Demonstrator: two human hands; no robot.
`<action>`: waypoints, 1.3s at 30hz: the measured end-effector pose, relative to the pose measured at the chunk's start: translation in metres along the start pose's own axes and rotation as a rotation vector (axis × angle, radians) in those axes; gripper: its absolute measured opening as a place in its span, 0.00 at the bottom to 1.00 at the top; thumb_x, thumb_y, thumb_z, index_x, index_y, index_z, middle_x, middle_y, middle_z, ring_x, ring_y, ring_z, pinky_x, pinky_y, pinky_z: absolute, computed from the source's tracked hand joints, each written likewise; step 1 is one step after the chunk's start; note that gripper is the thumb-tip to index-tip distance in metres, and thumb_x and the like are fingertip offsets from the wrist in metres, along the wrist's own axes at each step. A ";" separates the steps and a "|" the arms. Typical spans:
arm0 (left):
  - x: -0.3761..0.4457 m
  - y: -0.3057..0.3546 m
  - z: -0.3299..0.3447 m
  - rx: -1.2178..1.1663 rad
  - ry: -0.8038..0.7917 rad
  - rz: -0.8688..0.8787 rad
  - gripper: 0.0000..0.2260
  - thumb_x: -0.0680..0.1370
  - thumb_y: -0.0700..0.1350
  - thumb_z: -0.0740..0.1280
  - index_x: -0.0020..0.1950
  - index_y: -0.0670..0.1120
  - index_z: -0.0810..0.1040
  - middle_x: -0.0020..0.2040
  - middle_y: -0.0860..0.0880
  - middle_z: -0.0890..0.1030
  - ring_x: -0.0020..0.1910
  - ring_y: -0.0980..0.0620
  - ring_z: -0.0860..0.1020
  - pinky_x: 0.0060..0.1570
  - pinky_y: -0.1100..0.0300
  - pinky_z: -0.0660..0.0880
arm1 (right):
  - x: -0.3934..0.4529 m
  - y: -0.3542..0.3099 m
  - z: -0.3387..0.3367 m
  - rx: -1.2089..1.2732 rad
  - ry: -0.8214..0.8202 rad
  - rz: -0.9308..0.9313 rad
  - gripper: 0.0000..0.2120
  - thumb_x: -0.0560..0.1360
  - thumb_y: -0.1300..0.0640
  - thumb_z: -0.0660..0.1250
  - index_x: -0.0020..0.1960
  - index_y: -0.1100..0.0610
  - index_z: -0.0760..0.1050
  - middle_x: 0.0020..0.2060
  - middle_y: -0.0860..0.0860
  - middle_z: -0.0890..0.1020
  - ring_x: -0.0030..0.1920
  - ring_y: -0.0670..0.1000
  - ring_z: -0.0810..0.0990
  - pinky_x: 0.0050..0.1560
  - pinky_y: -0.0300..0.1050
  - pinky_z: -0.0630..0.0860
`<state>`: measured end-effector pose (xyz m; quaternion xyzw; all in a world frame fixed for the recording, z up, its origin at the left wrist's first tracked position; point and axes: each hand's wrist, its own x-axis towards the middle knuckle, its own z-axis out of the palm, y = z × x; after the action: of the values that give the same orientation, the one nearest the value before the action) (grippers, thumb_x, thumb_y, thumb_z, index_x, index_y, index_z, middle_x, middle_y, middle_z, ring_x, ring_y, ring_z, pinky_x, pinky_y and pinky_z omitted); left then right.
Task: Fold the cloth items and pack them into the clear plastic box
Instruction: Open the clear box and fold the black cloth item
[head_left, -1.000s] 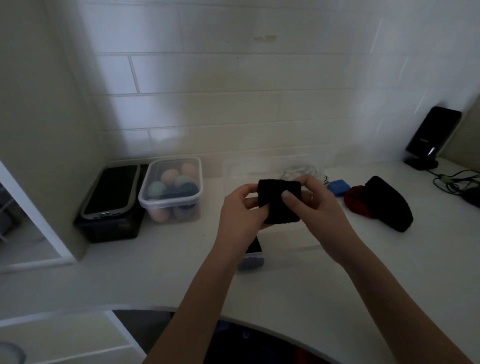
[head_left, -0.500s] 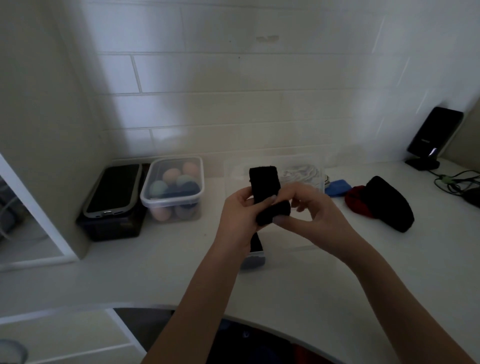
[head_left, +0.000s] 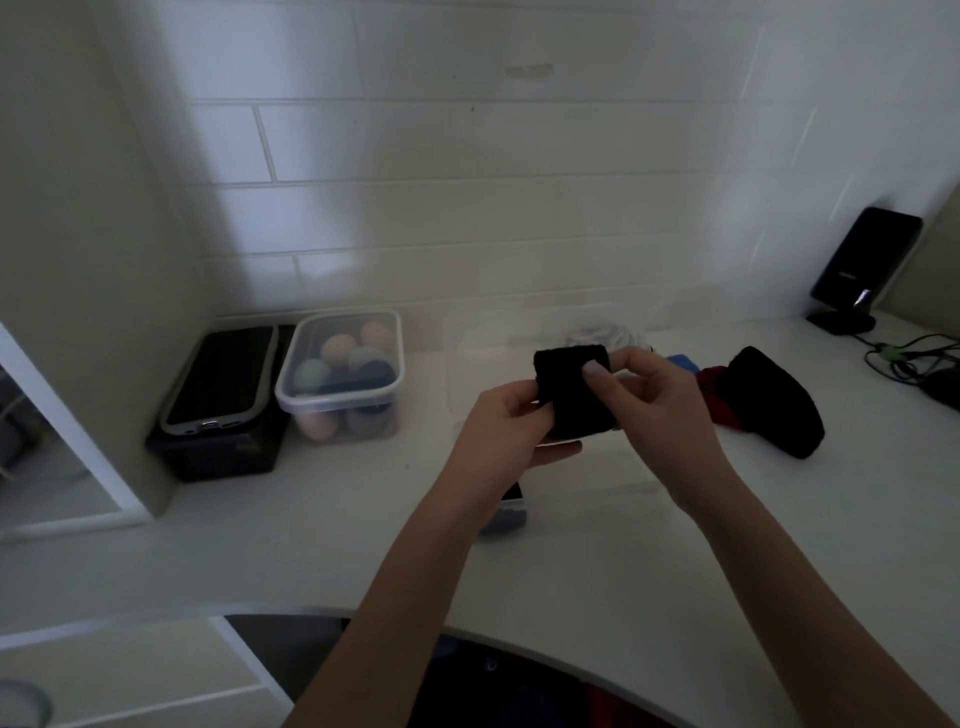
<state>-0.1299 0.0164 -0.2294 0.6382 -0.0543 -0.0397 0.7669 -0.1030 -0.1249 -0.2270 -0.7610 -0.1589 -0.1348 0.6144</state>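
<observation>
A small black cloth (head_left: 569, 387) is held up in front of me, folded into a rough square. My left hand (head_left: 506, 426) pinches its left edge and my right hand (head_left: 652, 402) grips its right side with the thumb on top. Under my hands stands the clear plastic box (head_left: 467, 358), hard to make out, with a dark item (head_left: 511, 512) at its near left corner and something white (head_left: 605, 335) at its back. On the counter to the right lie a black cloth (head_left: 774, 410), a red cloth (head_left: 714, 387) and a blue cloth (head_left: 683, 362).
A lidded tub of coloured sponges (head_left: 343, 374) stands at the left, beside a phone (head_left: 221, 379) lying on a black box. A dark device on a stand (head_left: 860, 270) and cables (head_left: 914, 358) sit at the far right. The counter's curved front edge (head_left: 519, 636) is near me.
The black cloth, held upright and narrow half a second ago, is now flattened into a wider square between both hands. My hands have stayed above the box.
</observation>
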 end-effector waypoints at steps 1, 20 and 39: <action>0.000 0.000 0.000 0.014 -0.001 0.000 0.09 0.78 0.38 0.62 0.55 0.44 0.79 0.49 0.45 0.84 0.48 0.51 0.83 0.44 0.63 0.81 | -0.001 0.000 0.001 -0.025 0.002 -0.009 0.10 0.75 0.53 0.66 0.43 0.60 0.76 0.36 0.73 0.79 0.39 0.73 0.77 0.37 0.59 0.76; 0.003 -0.002 0.004 0.134 0.140 0.067 0.11 0.77 0.48 0.65 0.54 0.43 0.79 0.48 0.47 0.84 0.49 0.51 0.83 0.47 0.59 0.80 | -0.002 -0.004 0.000 0.127 -0.002 0.044 0.08 0.74 0.63 0.68 0.46 0.50 0.76 0.43 0.52 0.82 0.40 0.45 0.83 0.42 0.41 0.80; 0.000 -0.001 0.002 0.330 0.280 0.157 0.04 0.76 0.45 0.66 0.42 0.47 0.74 0.42 0.44 0.81 0.43 0.44 0.82 0.45 0.48 0.81 | -0.004 0.003 0.010 -0.171 -0.122 -0.029 0.06 0.78 0.59 0.59 0.46 0.49 0.72 0.40 0.48 0.80 0.38 0.39 0.78 0.34 0.28 0.74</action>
<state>-0.1302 0.0147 -0.2299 0.7482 -0.0026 0.1184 0.6528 -0.1054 -0.1164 -0.2332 -0.8152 -0.1950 -0.1102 0.5341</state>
